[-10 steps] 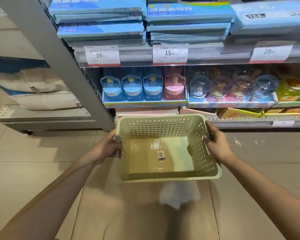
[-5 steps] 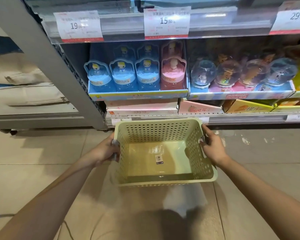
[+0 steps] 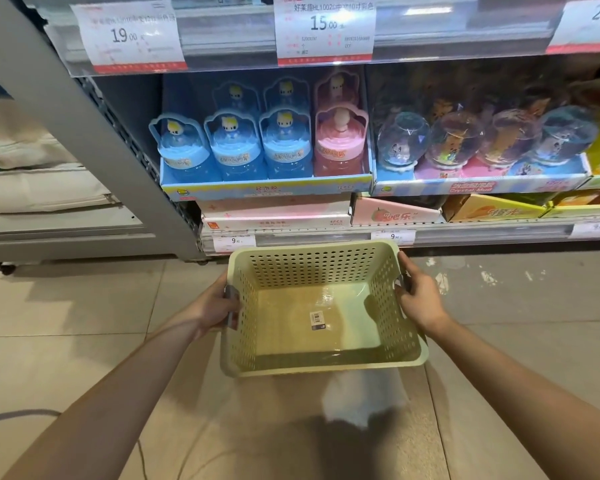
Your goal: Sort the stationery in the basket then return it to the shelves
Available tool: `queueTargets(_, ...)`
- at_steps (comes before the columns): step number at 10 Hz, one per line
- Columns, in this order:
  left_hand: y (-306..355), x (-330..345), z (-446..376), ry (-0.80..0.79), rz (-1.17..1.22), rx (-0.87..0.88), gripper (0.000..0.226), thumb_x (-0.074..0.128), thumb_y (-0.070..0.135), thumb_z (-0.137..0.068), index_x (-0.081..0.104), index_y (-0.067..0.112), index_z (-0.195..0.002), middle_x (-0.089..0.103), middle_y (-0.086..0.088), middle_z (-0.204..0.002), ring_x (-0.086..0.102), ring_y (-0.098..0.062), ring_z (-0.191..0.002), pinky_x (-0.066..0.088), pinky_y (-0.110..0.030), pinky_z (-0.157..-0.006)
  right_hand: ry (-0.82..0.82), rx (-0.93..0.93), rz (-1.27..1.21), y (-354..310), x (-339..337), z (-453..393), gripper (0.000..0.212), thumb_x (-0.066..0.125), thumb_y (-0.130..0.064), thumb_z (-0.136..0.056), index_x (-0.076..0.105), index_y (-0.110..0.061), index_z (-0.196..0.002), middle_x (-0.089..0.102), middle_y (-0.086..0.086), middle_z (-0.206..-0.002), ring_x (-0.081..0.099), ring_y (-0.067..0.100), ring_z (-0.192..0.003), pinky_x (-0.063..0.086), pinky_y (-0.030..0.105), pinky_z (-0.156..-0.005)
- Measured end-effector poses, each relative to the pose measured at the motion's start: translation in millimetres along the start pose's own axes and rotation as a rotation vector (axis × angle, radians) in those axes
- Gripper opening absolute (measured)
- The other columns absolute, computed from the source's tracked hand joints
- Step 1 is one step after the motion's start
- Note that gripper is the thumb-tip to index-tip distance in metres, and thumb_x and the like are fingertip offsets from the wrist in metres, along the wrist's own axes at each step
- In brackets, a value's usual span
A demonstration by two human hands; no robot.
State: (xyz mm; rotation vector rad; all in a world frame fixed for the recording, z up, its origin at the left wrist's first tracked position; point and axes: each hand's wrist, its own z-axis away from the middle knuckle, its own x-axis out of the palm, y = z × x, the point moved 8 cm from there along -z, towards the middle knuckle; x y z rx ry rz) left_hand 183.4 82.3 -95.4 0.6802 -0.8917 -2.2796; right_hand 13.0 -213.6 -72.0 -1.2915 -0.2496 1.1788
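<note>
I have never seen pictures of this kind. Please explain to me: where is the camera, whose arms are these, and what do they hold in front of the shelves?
There is no machine here. The camera sits on a person's head and looks forward and down, so the two bare arms are that person's own. The left hand and the right hand grip the two sides of a pale yellow-green perforated plastic basket, held above the beige tiled floor. The basket holds nothing except a small barcode sticker on its bottom. Behind it stands a grey shop shelf with blue and pink toy bottles in a display tray, clear glitter globes beside them, and white price tags above.
</note>
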Motion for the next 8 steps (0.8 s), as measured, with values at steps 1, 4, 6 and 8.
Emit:
queueTargets(1,3,3,1,0.003,-0.013,0.034,0.048,0.051,-0.006,-0.084,0.048,0.029,-0.117,0.064,-0.010,-0.101,0.063,-0.027,-0.095,0.054,-0.047,-0.077,-0.006,-0.002,0.011,1,2,-2,0.067,0.045,0.012,-0.088,0.028,-0.016,-0.146,0.042,0.011,-0.145,0.044,0.026,-0.131,0.037,0.045,-0.108)
queueTargets(4,-3,2,-2,-0.003,-0.002,0.035,0.032,0.053,0.002,-0.087,0.053,0.029,-0.102,0.066,-0.009,-0.105,0.065,-0.026,-0.097,0.055,-0.049,-0.079,-0.001,-0.055,0.055,7,4,1,0.074,0.050,0.018,-0.082,0.026,-0.011,-0.146,0.042,0.009,-0.144,0.042,0.022,-0.131,0.031,0.027,-0.109)
queueTargets(6,-8,-1,-2,0.073,-0.027,0.002,0.020,0.052,-0.001,-0.088,0.055,0.006,-0.107,0.065,-0.016,-0.104,0.067,-0.026,-0.087,0.057,-0.034,-0.060,-0.002,-0.079,0.115,14,4,-3,0.071,0.051,0.012,-0.085,0.028,-0.015,-0.146,0.040,0.008,-0.145,0.040,0.024,-0.133,0.032,0.039,-0.113)
queueTargets(8,-5,-8,6,0.155,-0.026,-0.047,0.023,0.054,0.010,-0.090,0.052,0.008,-0.113,0.064,-0.014,-0.103,0.065,-0.023,-0.083,0.053,-0.030,-0.056,0.015,-0.128,0.238,5,-1,1,0.064,0.061,-0.006,-0.086,0.033,-0.010,-0.144,0.040,0.009,-0.144,0.038,0.026,-0.134,0.028,0.034,-0.114)
